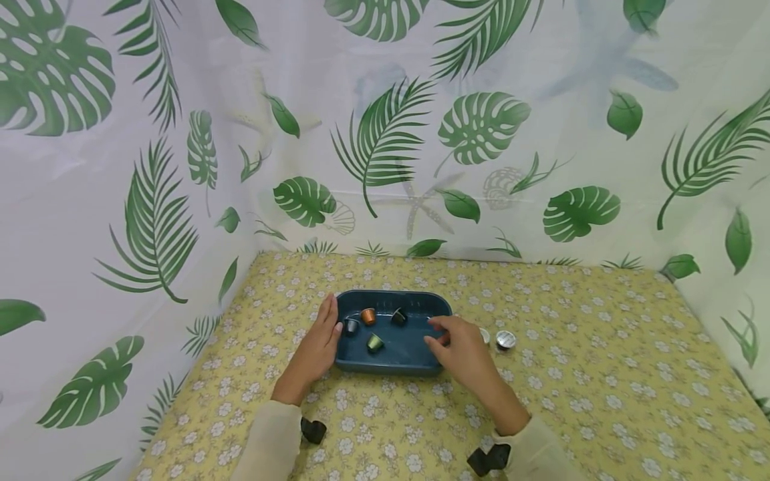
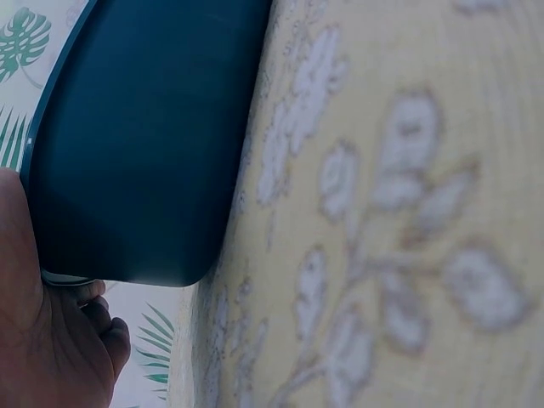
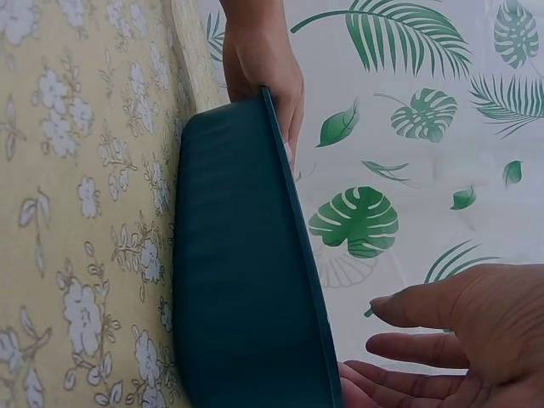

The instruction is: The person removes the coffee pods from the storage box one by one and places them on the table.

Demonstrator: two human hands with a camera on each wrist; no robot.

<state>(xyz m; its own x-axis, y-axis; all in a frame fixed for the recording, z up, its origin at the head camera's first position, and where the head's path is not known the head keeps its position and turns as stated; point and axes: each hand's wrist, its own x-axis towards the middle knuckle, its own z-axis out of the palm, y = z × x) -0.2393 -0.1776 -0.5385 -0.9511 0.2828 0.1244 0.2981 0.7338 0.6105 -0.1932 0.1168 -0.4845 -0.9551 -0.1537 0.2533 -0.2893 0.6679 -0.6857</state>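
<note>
A dark teal tray (image 1: 394, 294) sits on the flowered yellow cloth. Inside it lie an orange capsule (image 1: 368, 316), a dark capsule (image 1: 399, 316), a green capsule (image 1: 375, 343) and a grey capsule (image 1: 351, 327). My left hand (image 1: 321, 337) grips the tray's left end, thumb over the rim; the right wrist view shows the left hand (image 3: 265, 72) at the far end of the tray (image 3: 238, 272). Over the tray's right edge hovers my right hand (image 1: 444, 336), fingers relaxed and empty, seen again as the right hand (image 3: 408, 340). The left wrist view shows the tray wall (image 2: 144, 153) beside my palm.
A silver capsule (image 1: 505, 340) stands on the cloth just right of my right hand, with another capsule (image 1: 484, 334) half hidden behind that hand. Leaf-printed curtains (image 1: 385, 133) close off the back and both sides. The yellow cloth (image 1: 601, 374) stretches wide to the right.
</note>
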